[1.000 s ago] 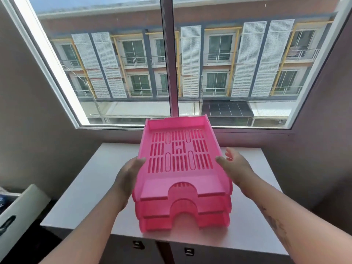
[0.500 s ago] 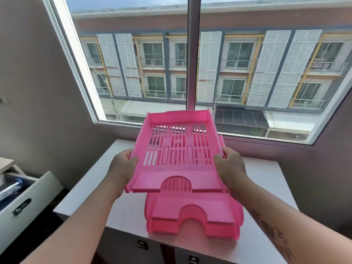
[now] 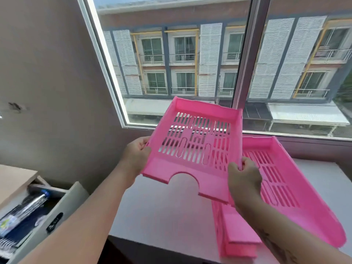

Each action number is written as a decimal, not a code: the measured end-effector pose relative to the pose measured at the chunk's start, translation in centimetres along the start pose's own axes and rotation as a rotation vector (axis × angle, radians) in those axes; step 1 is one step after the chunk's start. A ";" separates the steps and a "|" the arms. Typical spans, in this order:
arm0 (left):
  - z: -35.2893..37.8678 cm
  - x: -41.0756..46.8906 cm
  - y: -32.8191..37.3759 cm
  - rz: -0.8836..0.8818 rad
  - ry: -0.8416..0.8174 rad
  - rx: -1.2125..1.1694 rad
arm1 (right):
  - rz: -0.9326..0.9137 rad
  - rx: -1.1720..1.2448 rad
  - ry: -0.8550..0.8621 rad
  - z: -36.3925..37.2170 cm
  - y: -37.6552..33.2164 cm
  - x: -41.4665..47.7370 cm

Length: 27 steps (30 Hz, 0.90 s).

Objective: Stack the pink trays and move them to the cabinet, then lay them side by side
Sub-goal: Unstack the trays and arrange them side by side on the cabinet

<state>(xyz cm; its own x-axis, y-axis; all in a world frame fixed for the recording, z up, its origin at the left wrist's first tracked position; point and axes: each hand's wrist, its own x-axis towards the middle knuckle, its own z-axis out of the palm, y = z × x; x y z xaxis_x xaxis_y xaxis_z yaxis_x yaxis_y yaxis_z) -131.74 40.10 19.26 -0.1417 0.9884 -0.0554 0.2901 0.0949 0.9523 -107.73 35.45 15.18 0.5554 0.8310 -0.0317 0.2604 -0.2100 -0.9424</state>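
I hold one pink slotted tray (image 3: 192, 141) in the air above the left part of the white cabinet top (image 3: 163, 212), tilted with its far end up. My left hand (image 3: 136, 156) grips its left rim and my right hand (image 3: 242, 178) grips its right rim near the front. The other pink trays (image 3: 289, 189) rest stacked on the right part of the cabinet top, partly behind my right forearm.
A large window (image 3: 190, 63) runs behind the cabinet, with a grey wall (image 3: 47, 82) on the left. An open drawer (image 3: 28, 216) holding pens and small items sticks out at the lower left, close to the cabinet's left edge.
I lifted the top tray off the stack and carried it left and up. The remaining stack now lies to its right. The view swung left, showing the open drawer.
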 end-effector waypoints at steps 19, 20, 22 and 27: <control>-7.0 2.2 -5.3 -0.074 0.126 -0.070 | -0.131 -0.075 -0.055 8.6 -0.6 -1.6; -7.2 1.9 -6.0 -0.091 0.167 -0.079 | -0.145 -0.087 -0.077 9.1 -0.4 -1.5; -7.4 1.3 -8.1 -0.140 0.241 -0.115 | -0.185 -0.151 -0.112 10.0 0.3 -1.2; -6.6 -0.8 -12.9 -0.264 0.286 -0.149 | -0.207 -0.350 -0.163 11.0 3.2 -1.5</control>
<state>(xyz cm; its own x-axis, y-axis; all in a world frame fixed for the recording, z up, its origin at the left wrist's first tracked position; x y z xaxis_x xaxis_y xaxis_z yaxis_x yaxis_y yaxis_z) -141.59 37.34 9.03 -0.4558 0.8577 -0.2377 0.0717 0.3016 0.9508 -116.47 39.20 8.59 0.3388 0.9385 0.0670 0.6208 -0.1694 -0.7655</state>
